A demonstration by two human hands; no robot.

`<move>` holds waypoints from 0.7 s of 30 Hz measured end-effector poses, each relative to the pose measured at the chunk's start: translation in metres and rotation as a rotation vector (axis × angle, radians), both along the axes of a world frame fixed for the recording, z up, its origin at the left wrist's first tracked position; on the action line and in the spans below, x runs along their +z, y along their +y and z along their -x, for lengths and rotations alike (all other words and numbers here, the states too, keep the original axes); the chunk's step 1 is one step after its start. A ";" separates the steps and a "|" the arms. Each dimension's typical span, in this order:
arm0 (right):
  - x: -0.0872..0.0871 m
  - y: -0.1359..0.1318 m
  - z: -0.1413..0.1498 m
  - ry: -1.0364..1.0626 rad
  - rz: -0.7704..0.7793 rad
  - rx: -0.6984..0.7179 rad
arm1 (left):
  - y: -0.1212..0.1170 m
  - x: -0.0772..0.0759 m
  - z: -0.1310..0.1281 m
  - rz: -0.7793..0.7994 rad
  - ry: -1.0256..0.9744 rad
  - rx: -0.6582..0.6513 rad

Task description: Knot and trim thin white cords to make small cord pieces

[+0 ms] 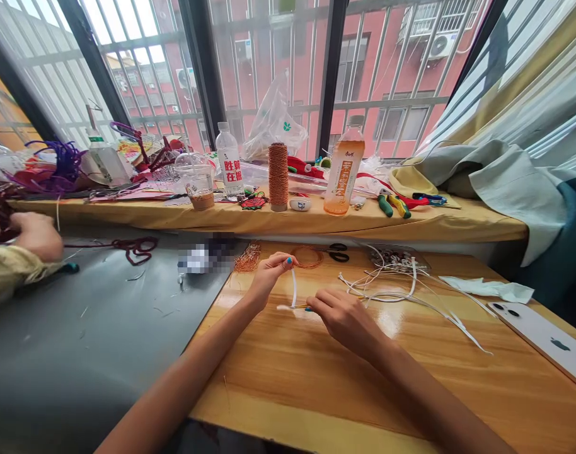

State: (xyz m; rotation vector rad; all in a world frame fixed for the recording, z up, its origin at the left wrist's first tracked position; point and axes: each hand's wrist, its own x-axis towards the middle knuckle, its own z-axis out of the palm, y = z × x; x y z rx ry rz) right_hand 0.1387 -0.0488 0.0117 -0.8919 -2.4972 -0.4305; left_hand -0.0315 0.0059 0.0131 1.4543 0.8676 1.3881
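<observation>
Over the wooden table, my left hand (275,270) is closed in a pinch on the upper end of a short white cord (294,289). The cord hangs down towards my right hand (339,315), whose fingers are closed on a thin gold-coloured stick (301,306). That stick meets the cord's lower end, where a small white tip shows; whether it is a tool or stiff wire I cannot tell. A loop of copper-coloured thread (308,257) lies just behind my left hand. More white cords (392,295) spread over the table beyond my right hand.
Black scissors (338,253), a bead tray (396,257), a tissue (487,289) and a phone (547,343) lie on the table. A thread spool (278,176), bottles, a cup (200,189) and pliers (394,205) line the ledge. At left, another person's hand (35,236) handles dark cord.
</observation>
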 end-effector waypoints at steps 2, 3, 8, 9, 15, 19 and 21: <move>-0.001 -0.001 0.000 0.023 -0.016 -0.001 | 0.000 0.000 0.000 0.053 -0.023 -0.012; -0.001 -0.001 0.000 0.028 -0.020 0.002 | 0.000 0.000 0.000 0.069 -0.033 -0.008; -0.001 -0.003 -0.003 -0.025 0.049 0.006 | 0.003 -0.006 0.000 0.052 -0.034 0.043; -0.001 -0.003 -0.004 -0.059 0.067 0.003 | 0.003 -0.007 0.001 0.046 -0.027 0.051; -0.001 -0.002 -0.003 -0.112 0.090 0.009 | 0.002 -0.009 -0.001 0.038 0.026 0.037; -0.005 -0.001 0.000 -0.090 0.041 -0.003 | 0.002 -0.009 -0.002 0.067 0.016 0.036; -0.008 -0.001 0.002 -0.058 0.020 -0.003 | 0.002 -0.010 -0.002 0.075 -0.008 0.040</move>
